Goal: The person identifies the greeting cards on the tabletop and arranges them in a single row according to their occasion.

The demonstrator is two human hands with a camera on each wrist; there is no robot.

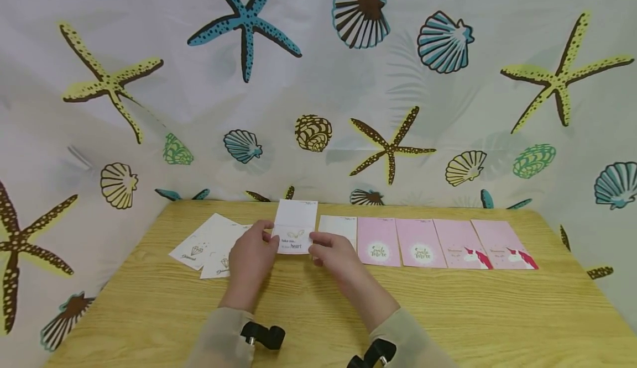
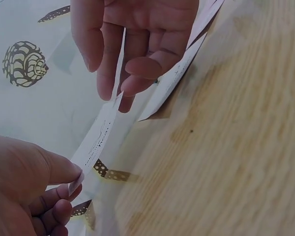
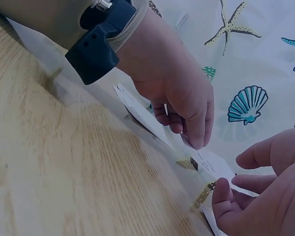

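Note:
A white card (image 1: 294, 219) with gold wings and the word "heart" printed on its lower half is held upright, facing me, at the middle of the table. My left hand (image 1: 254, 257) pinches its left edge between thumb and fingers. At the right edge, my right hand (image 1: 338, 257) holds the card with thumb and fingertips. Another white card (image 1: 338, 224) lies partly hidden behind the right hand. Beside the left hand are two white cards with a diamond drawing, one (image 1: 191, 246) overlapped by the other (image 1: 214, 266). Both wrist views show the held card (image 2: 96, 137) almost edge-on.
Right of the hands runs a row of pink cards: two "Smile More" cards (image 1: 379, 238) and two unicorn cards (image 1: 502, 241). They lie on a wooden table (image 1: 473, 313). A white cloth (image 1: 308, 80) printed with starfish and shells hangs behind it.

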